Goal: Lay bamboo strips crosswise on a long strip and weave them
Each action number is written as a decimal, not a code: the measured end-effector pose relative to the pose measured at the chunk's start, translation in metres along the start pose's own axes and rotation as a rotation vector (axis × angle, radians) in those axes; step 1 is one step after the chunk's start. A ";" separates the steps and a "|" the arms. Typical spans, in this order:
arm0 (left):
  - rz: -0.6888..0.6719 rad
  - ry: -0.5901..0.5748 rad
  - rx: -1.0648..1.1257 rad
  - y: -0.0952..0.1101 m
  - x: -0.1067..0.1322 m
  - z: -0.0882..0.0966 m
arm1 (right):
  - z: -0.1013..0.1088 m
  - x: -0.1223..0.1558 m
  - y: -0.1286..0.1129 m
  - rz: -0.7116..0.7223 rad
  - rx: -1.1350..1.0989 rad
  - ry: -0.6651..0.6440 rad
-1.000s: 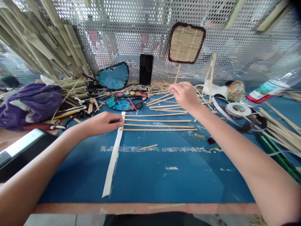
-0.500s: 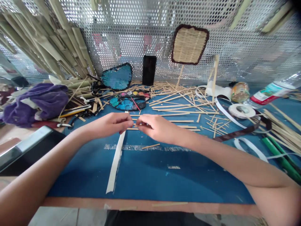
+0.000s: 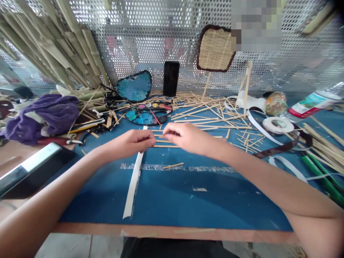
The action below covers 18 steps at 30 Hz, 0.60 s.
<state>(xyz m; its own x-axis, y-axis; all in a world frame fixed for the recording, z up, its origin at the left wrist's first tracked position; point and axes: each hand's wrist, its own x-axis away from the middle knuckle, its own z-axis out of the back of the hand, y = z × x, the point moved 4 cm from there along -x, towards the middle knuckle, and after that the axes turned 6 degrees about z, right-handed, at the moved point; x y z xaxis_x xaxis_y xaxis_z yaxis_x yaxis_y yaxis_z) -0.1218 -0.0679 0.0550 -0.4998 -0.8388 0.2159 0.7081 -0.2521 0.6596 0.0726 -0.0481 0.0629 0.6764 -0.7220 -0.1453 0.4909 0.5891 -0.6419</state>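
My left hand (image 3: pixel 134 141) rests on the blue table (image 3: pixel 172 200), its fingers pressed on the upper part of a long white tape strip (image 3: pixel 133 182) that runs toward the front edge. My right hand (image 3: pixel 185 138) hovers just right of it, fingers pinched on a thin bamboo strip (image 3: pixel 159 136). A few more thin bamboo strips (image 3: pixel 166 146) lie side by side under both hands, their left ends at the tape.
A pile of loose bamboo strips (image 3: pixel 209 111) covers the back of the table. A paint palette (image 3: pixel 146 115), a blue woven piece (image 3: pixel 134 87), a black phone (image 3: pixel 171 78) and a woven fan (image 3: pixel 216 48) stand behind. A tape roll (image 3: pixel 278 125) and bottle (image 3: pixel 313 102) sit right, purple cloth (image 3: pixel 43 116) left.
My right hand came back from the strip pile at the back to meet my left hand at the tape, now pinching a thin strip. My left hand stayed on the tape.
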 end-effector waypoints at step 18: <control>0.050 0.077 -0.040 -0.015 -0.006 0.004 | 0.045 -0.010 0.097 0.000 0.619 0.014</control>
<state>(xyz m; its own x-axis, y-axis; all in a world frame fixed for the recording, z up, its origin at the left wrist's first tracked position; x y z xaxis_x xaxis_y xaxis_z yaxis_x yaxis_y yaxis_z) -0.1312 -0.0570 0.0461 -0.4248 -0.8850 0.1905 0.7511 -0.2271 0.6199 0.1385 0.0324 0.0364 0.6710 -0.7245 -0.1578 0.7215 0.6870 -0.0866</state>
